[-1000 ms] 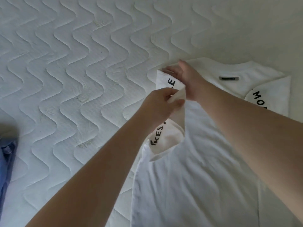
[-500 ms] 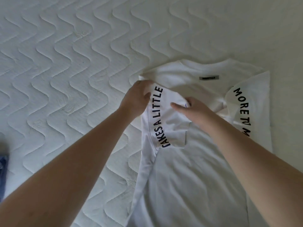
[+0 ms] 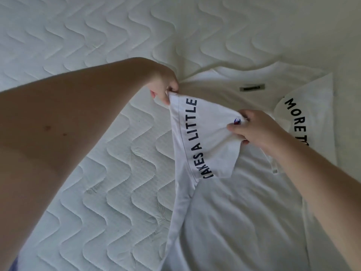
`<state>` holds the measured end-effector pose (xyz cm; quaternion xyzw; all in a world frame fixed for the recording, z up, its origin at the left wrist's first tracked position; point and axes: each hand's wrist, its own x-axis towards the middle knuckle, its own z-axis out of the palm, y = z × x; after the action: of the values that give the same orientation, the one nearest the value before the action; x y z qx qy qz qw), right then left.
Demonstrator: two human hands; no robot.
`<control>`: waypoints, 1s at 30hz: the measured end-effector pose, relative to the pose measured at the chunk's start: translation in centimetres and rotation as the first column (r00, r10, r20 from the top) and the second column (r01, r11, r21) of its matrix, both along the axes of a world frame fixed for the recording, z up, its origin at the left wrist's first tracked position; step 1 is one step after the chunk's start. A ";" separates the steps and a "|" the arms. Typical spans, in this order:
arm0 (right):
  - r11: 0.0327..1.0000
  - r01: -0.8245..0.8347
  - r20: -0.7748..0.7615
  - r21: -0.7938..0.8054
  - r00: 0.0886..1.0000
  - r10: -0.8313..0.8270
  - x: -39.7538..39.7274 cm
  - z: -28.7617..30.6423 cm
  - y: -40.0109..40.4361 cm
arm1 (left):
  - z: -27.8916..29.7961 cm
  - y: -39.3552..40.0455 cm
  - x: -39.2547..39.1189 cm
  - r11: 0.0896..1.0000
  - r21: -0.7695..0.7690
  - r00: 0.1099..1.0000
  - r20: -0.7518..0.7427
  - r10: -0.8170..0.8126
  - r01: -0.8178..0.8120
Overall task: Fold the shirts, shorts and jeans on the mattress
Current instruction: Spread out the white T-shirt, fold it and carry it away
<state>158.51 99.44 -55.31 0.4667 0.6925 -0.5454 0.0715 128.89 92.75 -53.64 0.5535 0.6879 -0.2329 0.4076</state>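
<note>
Between the two sets of fingertips, the left sleeve [image 3: 203, 137] of the white shirt [image 3: 244, 212] hangs stretched above the mattress [image 3: 78, 45], where half a second earlier it lay flat. The left hand [image 3: 163, 85] pinches its shoulder corner and the right hand [image 3: 252, 128] pinches its cuff edge, apparently near a small logo; the sleeve fold is probably being redone.

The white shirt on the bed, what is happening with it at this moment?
A person is folding a white T-shirt that lies on a quilted mattress. The left hand pinches the top corner of the sleeve printed "TAKES A LITTLE", and the right hand pinches its other edge, holding it stretched above the shirt body. The other sleeve already lies folded in.
</note>
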 end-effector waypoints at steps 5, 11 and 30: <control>0.927 0.311 0.073 -0.211 0.950 -0.302 2.0 -2.8 -2.1 | -1.8 0.3 0.1 0.988 0.110 0.994 0.028 0.107 -0.109; 0.976 0.191 0.093 0.106 0.975 -0.201 3.9 -3.8 -5.3 | -4.3 -0.8 1.0 0.922 0.278 0.962 0.115 0.248 -0.271; 0.925 0.112 -0.053 0.362 0.994 -0.099 6.0 -2.2 -6.9 | -3.9 -1.2 0.4 0.943 0.239 0.973 0.052 0.225 -0.230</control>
<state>164.52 92.58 -57.50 0.4989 0.7568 -0.4182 -0.0576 129.28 91.57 -57.53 0.5189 0.7655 -0.0916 0.3692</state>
